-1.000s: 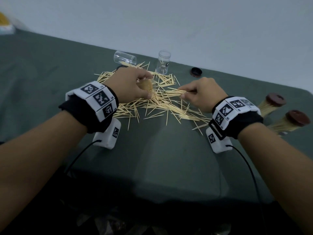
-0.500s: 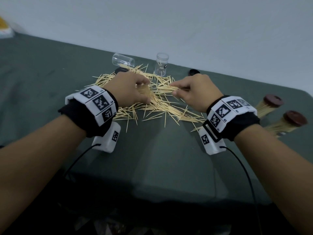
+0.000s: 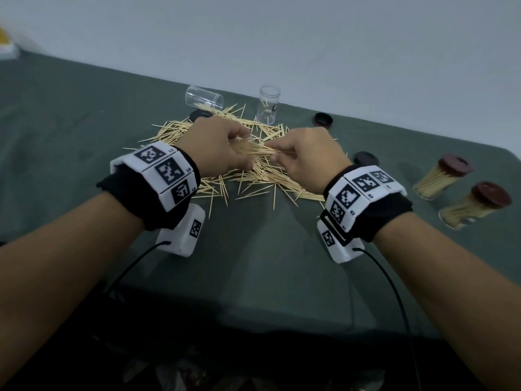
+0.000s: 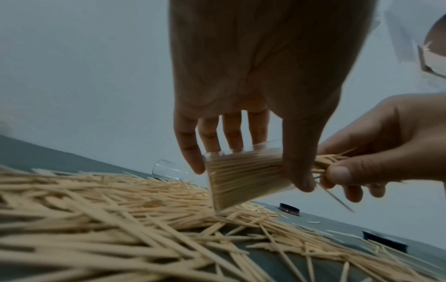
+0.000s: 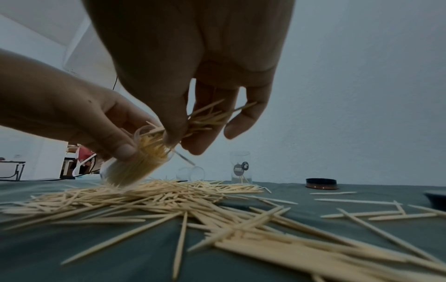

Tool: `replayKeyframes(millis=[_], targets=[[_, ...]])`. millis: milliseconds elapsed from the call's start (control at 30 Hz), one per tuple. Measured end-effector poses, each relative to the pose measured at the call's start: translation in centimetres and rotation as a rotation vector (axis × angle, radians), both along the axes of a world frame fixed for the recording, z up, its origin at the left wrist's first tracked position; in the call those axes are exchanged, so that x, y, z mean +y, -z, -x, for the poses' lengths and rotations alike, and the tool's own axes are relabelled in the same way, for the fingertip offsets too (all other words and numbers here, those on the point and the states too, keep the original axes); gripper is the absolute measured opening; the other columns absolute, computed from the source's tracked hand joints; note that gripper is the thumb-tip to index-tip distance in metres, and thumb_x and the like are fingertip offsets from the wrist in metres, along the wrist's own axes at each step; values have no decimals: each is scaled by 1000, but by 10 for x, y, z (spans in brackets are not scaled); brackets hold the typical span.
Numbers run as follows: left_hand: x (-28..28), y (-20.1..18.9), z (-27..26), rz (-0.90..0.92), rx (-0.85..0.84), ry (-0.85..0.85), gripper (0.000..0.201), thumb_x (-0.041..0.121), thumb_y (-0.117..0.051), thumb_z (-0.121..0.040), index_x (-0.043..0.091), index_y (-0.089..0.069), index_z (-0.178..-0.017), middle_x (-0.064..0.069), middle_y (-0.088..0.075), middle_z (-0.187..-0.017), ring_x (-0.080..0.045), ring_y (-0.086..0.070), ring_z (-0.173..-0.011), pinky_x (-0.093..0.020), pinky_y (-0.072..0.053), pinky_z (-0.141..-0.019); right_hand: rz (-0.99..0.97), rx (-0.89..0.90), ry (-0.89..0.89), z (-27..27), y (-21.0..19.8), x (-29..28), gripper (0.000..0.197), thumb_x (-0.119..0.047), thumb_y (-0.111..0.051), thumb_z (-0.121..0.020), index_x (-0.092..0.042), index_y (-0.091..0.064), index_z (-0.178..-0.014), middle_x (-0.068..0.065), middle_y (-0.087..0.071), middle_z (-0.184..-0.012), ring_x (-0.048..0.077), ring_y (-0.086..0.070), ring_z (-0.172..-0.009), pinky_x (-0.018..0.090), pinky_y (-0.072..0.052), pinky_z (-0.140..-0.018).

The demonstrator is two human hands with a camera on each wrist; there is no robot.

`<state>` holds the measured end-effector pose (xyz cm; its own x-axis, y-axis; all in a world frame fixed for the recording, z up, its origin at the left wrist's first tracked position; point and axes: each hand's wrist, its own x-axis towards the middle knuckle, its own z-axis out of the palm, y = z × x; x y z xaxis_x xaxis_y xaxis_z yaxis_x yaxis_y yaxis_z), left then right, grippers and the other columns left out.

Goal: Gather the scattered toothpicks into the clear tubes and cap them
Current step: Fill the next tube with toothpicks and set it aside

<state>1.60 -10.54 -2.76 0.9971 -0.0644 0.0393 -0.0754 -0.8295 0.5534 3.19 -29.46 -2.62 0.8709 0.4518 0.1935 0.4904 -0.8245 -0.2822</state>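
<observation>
Pale matt wooden toothpicks (image 3: 262, 176) are lying on a dull green cloth table cover (image 3: 253, 263). Clear glossy plastic tubes (image 3: 269, 108) are catching light at the far side; smooth dark plastic caps (image 3: 323, 119) are sitting right.

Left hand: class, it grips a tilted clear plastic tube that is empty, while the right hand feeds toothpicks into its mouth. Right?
Not quite. The clear plastic tube in the left hand is already packed with toothpicks, as the left wrist view shows. The right hand does feed a bundle into its mouth.

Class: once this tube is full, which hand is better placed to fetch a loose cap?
Right. The right hand pinches only toothpicks; two loose caps lie on its side. The left hand grips the tube.
</observation>
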Motion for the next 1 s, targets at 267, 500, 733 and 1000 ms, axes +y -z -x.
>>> replayKeyframes(millis=[267,500,733,1000], targets=[[-7,1,2,17,2,92,57,43,-81,-73,33,-62,-126,8,-65,-112,-12,-56,-104,-22,-34,-84,-141,56,10,-6,9,-1,31,-30,-72,-85,-35,-69,-115,-4,-69,-108,14,-60,-101,30,-48,-93],[-5,2,2,82,33,82,57,44,-82,-72,34,-62,-124,11,-66,-109,-12,-61,-101,-21,-42,-76,-317,67,40,-10,7,-2,21,-25,-78,-80,-32,-73,-100,-7,-67,-85,6,-59,-77,19,-46,-73],[-6,2,1,127,26,69,57,45,-81,-72,32,-63,-124,11,-67,-110,-11,-61,-99,-24,-41,-83,-290,46,-20,-11,13,-2,24,-22,-72,-85,-33,-73,-106,-6,-67,-105,9,-59,-89,30,-49,-88],[-3,0,1,139,45,70,52,43,-82,-71,32,-65,-119,12,-67,-105,-10,-64,-95,-18,-43,-71,-394,-2,19,-12,10,0,13,-20,-75,-84,-25,-78,-96,-10,-68,-77,-3,-58,-64,12,-44,-65]])
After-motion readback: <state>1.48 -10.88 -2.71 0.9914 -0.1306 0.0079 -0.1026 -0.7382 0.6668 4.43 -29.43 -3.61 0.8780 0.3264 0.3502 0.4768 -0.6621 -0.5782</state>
